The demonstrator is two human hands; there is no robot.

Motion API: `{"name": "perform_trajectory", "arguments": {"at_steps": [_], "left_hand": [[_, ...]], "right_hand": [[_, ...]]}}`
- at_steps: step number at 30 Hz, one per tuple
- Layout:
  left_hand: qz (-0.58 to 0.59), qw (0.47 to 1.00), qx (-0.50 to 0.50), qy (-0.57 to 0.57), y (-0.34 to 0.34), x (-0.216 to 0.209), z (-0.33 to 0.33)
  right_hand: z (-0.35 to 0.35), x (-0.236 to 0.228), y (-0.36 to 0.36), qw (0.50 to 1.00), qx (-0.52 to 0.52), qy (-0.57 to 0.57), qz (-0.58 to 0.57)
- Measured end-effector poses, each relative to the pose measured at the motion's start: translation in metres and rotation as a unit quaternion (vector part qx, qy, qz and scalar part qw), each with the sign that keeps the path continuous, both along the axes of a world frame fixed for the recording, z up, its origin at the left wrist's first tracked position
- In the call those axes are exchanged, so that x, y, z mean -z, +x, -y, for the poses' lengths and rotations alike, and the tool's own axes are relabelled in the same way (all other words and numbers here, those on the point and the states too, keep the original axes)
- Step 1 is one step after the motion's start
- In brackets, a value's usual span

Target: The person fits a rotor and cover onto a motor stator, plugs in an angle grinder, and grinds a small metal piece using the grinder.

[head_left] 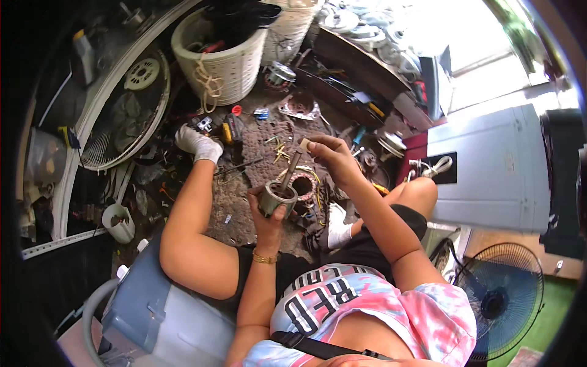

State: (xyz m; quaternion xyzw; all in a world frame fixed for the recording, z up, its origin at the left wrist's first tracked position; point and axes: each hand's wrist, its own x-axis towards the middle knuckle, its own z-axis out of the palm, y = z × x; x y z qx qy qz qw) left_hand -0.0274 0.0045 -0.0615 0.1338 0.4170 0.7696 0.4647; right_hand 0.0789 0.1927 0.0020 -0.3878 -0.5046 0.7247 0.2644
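Observation:
My left hand point(267, 221) is wrapped round a grey metal motor rotor point(276, 203) and holds it over the floor. Its long shaft point(292, 168) slants up and to the right. Pinched between thumb and fingers of my right hand point(330, 154) is a small pale, flat piece point(304, 145), close to the shaft's top end; I cannot make out what it is or whether it touches. Just beyond the rotor lies a ring-shaped motor stator point(313, 182) with windings, partly hidden.
A worn brown mat point(260, 144) carries scraps of yellow wire. Beyond it stand a white basket point(244, 73) and a metal motor housing point(299, 106). A drill-like yellow and black tool point(231, 129) lies by my left foot. A fan point(498, 300) stands at right.

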Motion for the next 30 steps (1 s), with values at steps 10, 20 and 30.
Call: {"name": "perform_trajectory", "arguments": {"at_steps": [10, 20, 30], "left_hand": [[-0.103, 0.994, 0.028, 0.023, 0.074, -0.04, 0.033], [-0.196, 0.981, -0.009, -0.004, 0.126, -0.054, 0.05], [-0.264, 0.964, -0.009, 0.0, 0.142, -0.061, 0.048]], "right_hand": [[0.039, -0.039, 0.098, 0.99, 0.005, 0.0, -0.143], [0.061, -0.039, 0.157, 0.984, -0.027, 0.0, -0.175], [0.103, -0.017, 0.173, 0.974, -0.132, 0.135, -0.128]]}}
